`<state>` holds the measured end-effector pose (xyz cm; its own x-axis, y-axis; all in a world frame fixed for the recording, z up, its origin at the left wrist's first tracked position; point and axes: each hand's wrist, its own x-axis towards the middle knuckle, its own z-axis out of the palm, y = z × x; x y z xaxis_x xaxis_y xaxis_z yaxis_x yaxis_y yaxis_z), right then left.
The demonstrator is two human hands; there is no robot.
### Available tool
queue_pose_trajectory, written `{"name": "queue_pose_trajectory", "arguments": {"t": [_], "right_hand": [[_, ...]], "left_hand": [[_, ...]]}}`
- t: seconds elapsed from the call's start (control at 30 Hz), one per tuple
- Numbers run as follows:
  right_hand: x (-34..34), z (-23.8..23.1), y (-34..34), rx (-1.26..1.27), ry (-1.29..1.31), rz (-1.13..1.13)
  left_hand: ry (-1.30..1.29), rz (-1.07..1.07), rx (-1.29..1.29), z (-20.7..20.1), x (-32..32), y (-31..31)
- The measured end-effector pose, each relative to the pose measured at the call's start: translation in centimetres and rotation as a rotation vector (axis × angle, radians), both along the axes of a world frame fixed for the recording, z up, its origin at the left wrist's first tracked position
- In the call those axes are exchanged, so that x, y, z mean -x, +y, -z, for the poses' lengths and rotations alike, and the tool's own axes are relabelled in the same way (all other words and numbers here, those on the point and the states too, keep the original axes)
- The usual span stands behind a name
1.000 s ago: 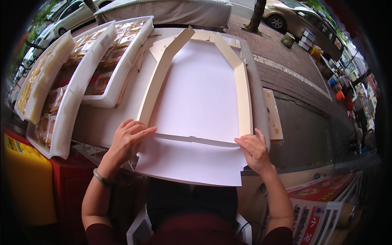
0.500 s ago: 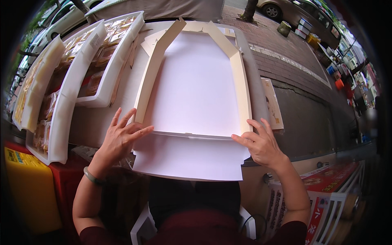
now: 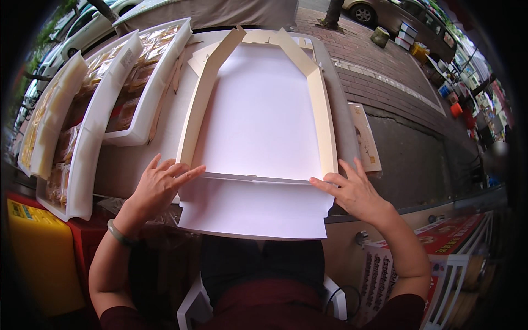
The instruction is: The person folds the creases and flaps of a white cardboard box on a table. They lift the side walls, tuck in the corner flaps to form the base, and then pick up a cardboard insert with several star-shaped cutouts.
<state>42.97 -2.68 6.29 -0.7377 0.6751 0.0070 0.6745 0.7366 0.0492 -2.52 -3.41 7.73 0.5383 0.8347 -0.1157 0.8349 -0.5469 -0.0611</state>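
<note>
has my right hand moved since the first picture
Yes: the right hand has shifted to the right, its back and wrist most clearly, judged against the flat beige package.

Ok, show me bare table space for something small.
Bare tabletop shows between the white trays, box and left hand; a narrow strip borders the box's right wall. Crowded: the left, with trays, and the near side, with flap and right hand.
</note>
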Motion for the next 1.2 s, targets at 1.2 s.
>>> {"name": "queue_pose_trajectory", "arguments": {"t": [1.2], "right_hand": [[-1.6,1.4,1.1,0.113,0.406,-0.158]], "left_hand": [[-0.499,0.081,0.063,1.3,0.9,0.6]]}}
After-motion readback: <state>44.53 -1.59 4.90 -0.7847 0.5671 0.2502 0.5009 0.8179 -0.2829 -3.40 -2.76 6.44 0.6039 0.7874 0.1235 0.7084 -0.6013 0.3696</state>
